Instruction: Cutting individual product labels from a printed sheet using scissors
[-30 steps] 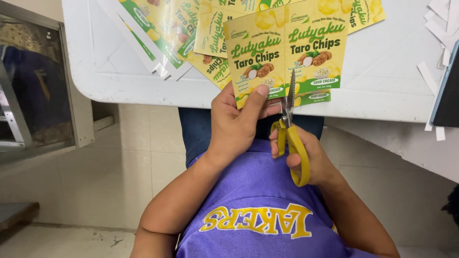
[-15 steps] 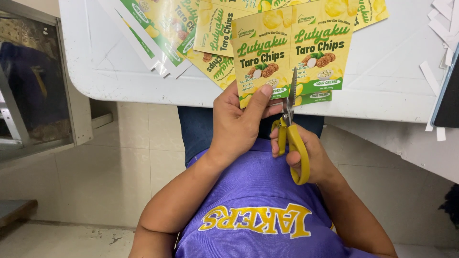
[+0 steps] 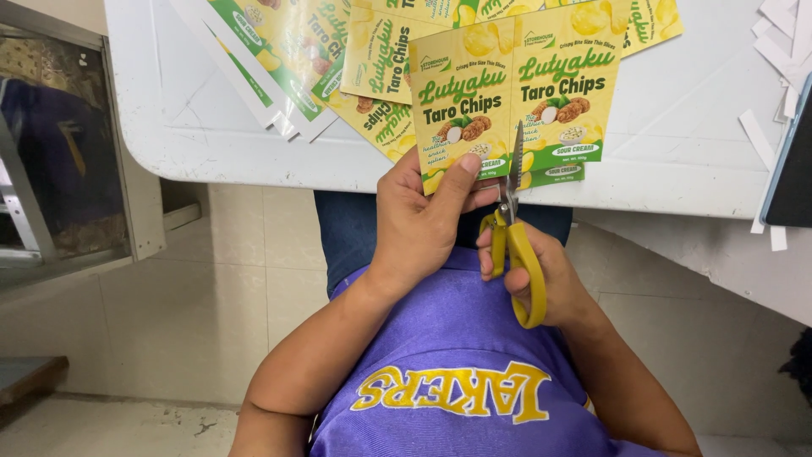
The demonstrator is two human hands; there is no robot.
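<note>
The left hand (image 3: pixel 419 224) pinches the lower edge of a glossy yellow-and-green printed label sheet (image 3: pixel 512 101), thumb on top, at the near rim of the white plastic table (image 3: pixel 677 144). The right hand (image 3: pixel 541 271) is closed through the loops of yellow-handled steel scissors (image 3: pixel 514 228), whose blades run up between the sheet's two panels. The sheet looks thin, light and floppy, so a grip close beside the cut line suits it. More matching label sheets (image 3: pixel 321 51) fan out upper left; white paper offcuts (image 3: pixel 782 51) lie right.
</note>
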